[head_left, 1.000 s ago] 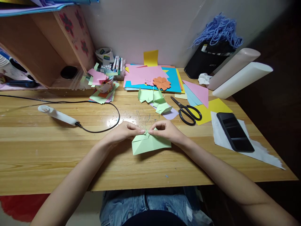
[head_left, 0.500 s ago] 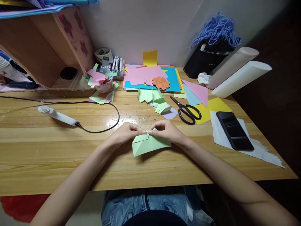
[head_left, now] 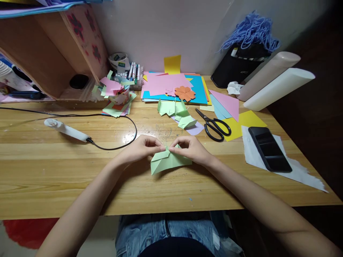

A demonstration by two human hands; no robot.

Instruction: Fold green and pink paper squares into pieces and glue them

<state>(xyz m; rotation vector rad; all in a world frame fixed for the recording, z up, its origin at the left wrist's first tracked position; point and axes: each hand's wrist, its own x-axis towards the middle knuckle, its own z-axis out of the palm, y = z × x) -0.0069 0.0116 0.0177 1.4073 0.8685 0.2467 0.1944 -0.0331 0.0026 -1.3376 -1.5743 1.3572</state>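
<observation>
A sheet of light green paper (head_left: 168, 162) with folds in it is held above the wooden table. My left hand (head_left: 146, 147) pinches its upper edge from the left, thumb and forefinger closed on it. My right hand (head_left: 190, 150) pinches the same edge just to the right, its fingertips close to the left ones. Part of the upper edge is hidden behind the fingers. Beyond my hands lie folded light green paper pieces (head_left: 184, 117) and black-handled scissors (head_left: 215, 127). An orange paper flower (head_left: 184, 93) rests on the stack of coloured paper (head_left: 198, 93).
At left, a white stick-shaped device (head_left: 66, 130) trails a black cable (head_left: 134, 125). A cup of paper scraps (head_left: 120, 94) stands near markers (head_left: 134, 71). On the right are a black phone (head_left: 269, 148), yellow paper (head_left: 249, 123), two bottles (head_left: 280, 89) and a black holder (head_left: 234, 66).
The green paper has tilted a little, and its lower right edge reaches less far out. Both hands keep their pinch near the same spot. The whole view has shifted slightly.
</observation>
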